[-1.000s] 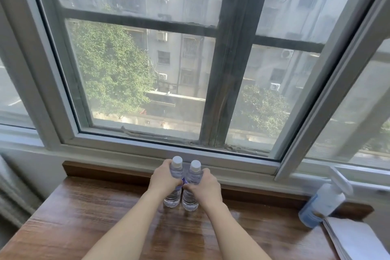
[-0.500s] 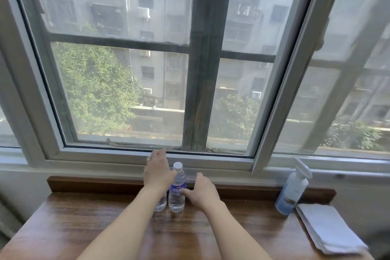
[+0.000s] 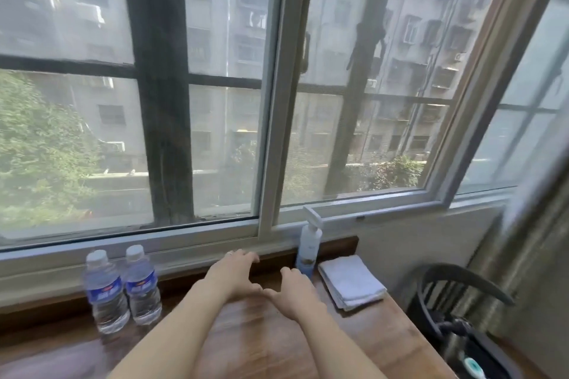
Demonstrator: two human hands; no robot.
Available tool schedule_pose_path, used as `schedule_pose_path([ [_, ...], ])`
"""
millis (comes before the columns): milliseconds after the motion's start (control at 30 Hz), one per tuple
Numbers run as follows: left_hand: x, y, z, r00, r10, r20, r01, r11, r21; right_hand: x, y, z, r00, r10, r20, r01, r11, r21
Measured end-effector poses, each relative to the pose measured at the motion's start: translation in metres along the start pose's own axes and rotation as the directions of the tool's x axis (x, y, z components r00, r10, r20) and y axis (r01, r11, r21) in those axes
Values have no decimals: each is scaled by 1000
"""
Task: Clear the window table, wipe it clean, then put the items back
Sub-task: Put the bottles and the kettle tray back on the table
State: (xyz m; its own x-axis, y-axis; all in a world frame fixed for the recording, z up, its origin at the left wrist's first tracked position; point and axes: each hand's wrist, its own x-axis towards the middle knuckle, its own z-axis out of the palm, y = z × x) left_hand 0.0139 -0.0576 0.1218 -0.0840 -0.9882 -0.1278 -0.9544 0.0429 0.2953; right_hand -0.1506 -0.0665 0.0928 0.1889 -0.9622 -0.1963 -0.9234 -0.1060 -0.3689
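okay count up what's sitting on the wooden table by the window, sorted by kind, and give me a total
Water bottles: 2
Spray bottles: 1
Folded white cloths: 1
Total: 4

I see bare forearms, no sleeves; the left hand [image 3: 237, 274] wears a ring [image 3: 229, 253]; the right hand [image 3: 292, 288] is unadorned.

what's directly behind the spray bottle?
Behind the white spray bottle: the table's dark wooden back ledge and the pale window frame. Its foot is hidden by the right hand.
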Motion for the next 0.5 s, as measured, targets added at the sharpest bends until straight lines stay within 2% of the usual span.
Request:
schedule_pose_path([
  [167,21,118,21,990,141,-13,-141,990,-24,-24,106,-38,994,104,-20,-105,994,-29],
  [500,68,315,107,960,180,215,-198,978,65,-72,314,-105,969,247,14,-245,966,-83],
])
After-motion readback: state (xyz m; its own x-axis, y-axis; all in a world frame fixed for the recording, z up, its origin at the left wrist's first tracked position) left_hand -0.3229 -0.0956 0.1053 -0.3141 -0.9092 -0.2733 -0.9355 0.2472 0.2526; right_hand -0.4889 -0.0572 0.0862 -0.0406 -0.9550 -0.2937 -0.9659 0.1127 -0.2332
